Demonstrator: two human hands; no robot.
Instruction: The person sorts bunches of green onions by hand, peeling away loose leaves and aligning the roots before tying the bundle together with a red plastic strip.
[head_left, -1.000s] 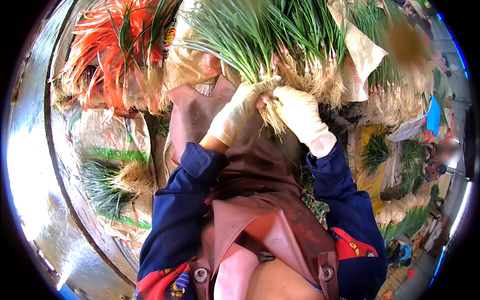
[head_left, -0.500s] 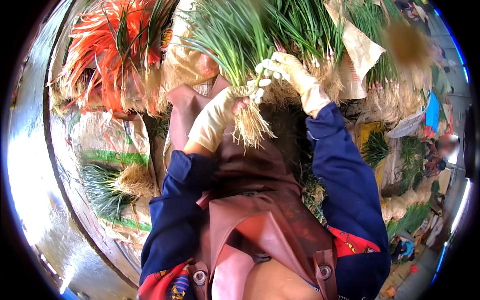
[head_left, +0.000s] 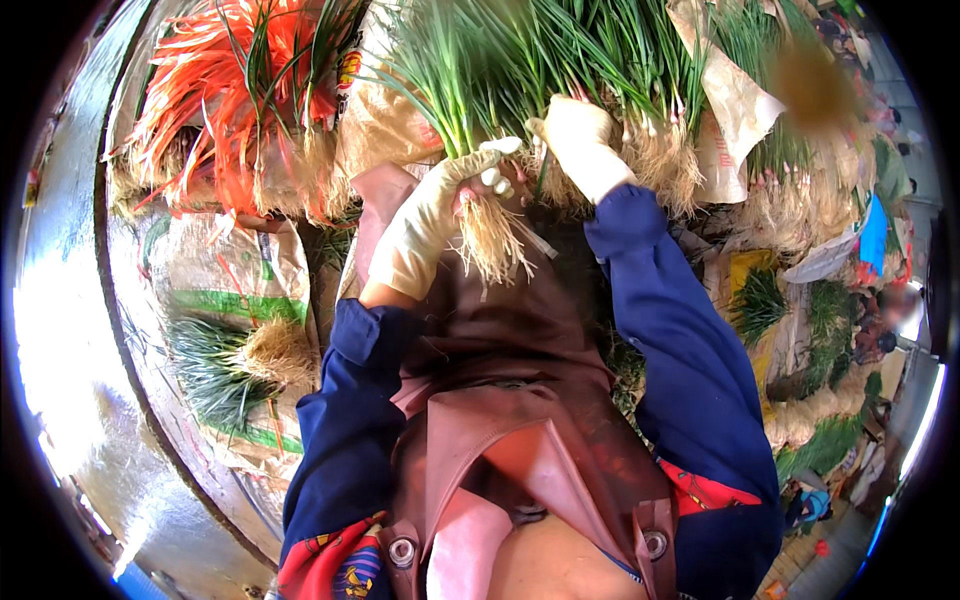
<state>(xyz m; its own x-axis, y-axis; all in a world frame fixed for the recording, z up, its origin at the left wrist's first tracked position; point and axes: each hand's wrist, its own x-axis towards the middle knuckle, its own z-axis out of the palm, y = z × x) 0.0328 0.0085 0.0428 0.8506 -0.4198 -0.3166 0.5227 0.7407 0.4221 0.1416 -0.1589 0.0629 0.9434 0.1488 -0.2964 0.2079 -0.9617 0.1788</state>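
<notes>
Scallions (head_left: 458, 135) are grasped in a bunch by the gloved left hand (head_left: 422, 215), their roots hanging over the brown apron (head_left: 500, 335). The right hand (head_left: 580, 137) is curled at the near edge of the scallion heap (head_left: 640, 90); whether anything is gripped cannot be told. Another bundle (head_left: 245, 368) is laid on a sack (head_left: 225, 258), roots toward its right edge.

Spring onion bunch (head_left: 488, 235) in left hand (head_left: 418, 220), over apron (head_left: 510, 345); right hand (head_left: 580, 140) right of it, at near edge of spring onion pile (head_left: 620, 60); plastic strips (head_left: 215, 95) left of pile; second bunch (head_left: 218, 375) on woven sack (head_left: 215, 265), left of left sleeve (head_left: 345, 430)
</notes>
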